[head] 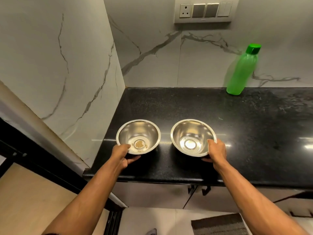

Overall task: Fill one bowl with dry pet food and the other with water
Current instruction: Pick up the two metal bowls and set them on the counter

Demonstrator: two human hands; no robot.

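Two steel bowls stand side by side on the black counter [237, 133]. The left bowl [145, 131] has a small heap of brown dry food [139, 144] at its bottom. The right bowl [186, 131] shows a shiny bottom; whether it holds water I cannot tell. My left hand [121, 155] grips the near left rim of the left bowl, thumb over the rim. My right hand [216, 152] grips the near right rim of the right bowl. A green bottle [240, 73] with a green cap stands shut at the back right against the wall.
A marble wall closes the counter on the left and at the back. A switch panel [203, 11] is mounted on the back wall. Cabinet doors sit below the counter edge, and a dark mat [220, 224] lies on the floor.
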